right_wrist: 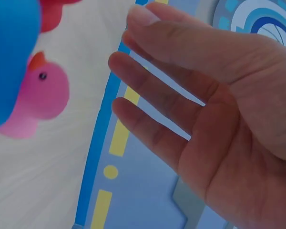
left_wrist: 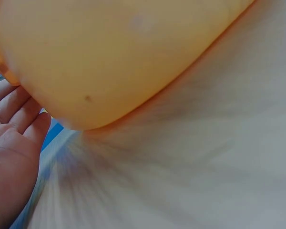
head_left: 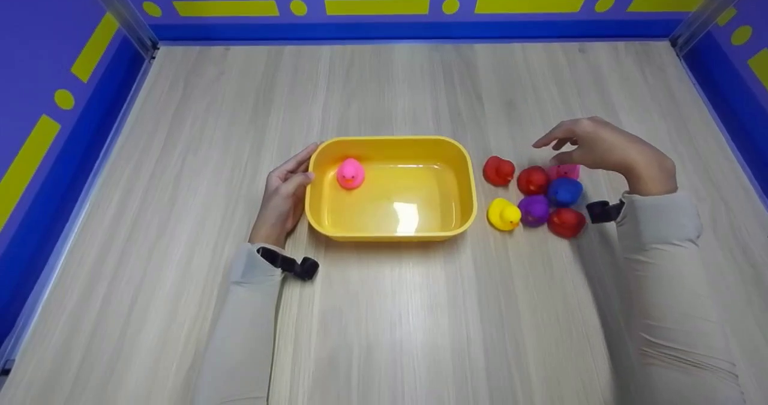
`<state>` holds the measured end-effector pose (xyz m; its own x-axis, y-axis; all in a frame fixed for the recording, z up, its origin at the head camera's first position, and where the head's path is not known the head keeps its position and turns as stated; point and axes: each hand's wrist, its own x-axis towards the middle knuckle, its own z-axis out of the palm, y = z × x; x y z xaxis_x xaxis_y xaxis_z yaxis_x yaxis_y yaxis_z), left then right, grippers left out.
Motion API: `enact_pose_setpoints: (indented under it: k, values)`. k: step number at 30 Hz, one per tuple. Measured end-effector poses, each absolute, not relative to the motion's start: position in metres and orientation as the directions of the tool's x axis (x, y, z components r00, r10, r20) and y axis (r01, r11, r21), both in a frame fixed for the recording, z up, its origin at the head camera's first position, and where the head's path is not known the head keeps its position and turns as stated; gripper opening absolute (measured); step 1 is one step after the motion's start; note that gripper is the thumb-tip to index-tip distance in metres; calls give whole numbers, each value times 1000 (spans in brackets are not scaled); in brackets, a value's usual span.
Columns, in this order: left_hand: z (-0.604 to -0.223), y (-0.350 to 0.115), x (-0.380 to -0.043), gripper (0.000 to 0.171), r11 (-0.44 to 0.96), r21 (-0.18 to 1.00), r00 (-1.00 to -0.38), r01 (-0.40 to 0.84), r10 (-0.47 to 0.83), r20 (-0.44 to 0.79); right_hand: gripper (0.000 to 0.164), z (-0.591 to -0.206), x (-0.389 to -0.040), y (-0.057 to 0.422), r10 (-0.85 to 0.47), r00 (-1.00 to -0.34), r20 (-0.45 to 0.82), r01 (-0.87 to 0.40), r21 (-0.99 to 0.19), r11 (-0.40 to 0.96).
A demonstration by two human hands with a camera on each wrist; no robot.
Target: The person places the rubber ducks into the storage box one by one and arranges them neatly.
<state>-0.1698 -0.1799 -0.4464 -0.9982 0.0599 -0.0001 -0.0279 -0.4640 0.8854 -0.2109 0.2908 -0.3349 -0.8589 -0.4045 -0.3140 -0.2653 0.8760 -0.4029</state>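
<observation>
A yellow plastic basin (head_left: pixel 393 230) stands in the middle of the table with one pink rubber duck (head_left: pixel 350 174) inside, near its left end. My left hand (head_left: pixel 286 192) rests against the basin's left end; in the left wrist view its fairly straight fingers (left_wrist: pixel 19 107) touch the outer wall. Right of the basin sit several rubber ducks: red ones (head_left: pixel 498 171), a yellow one (head_left: pixel 504 214), a purple one (head_left: pixel 534 210), a blue one (head_left: pixel 564 191) and a pink one (head_left: pixel 567 171), partly hidden. Above this last one hovers my right hand (head_left: pixel 606 150), fingers loosely bent, holding nothing.
The wood-grain table (head_left: pixel 384 309) is bordered by purple-blue panels (head_left: pixel 384 27) with yellow marks at the back and both sides. Black wrist cameras (head_left: pixel 306 268) are strapped at both sleeve cuffs.
</observation>
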Motion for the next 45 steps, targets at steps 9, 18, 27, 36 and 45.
enact_pose_setpoints:
  k: [9, 18, 27, 36, 45]
  values:
    - [-445, -179, -171, 54, -469, 883, -998, -11, 58, 19, 39, -338, -212, 307, -357, -875, -328, -223, -381, 897]
    - [-445, -179, -170, 54, -473, 880, -998, -37, 67, -6, 40, -345, -214, 321, -298, -867, -398, -144, -373, 917]
    - [-446, -180, -169, 55, -459, 887, -997, -54, 71, -24, 42, -351, -215, 323, -280, -852, -442, -98, -390, 916]
    - [-448, -180, -169, 55, -458, 887, -998, -48, 62, -22, 37, -356, -214, 323, -287, -849, -444, -102, -396, 913]
    - [-447, -180, -170, 55, -461, 887, -998, -34, 63, -5, 34, -357, -216, 320, -288, -846, -448, -104, -390, 915]
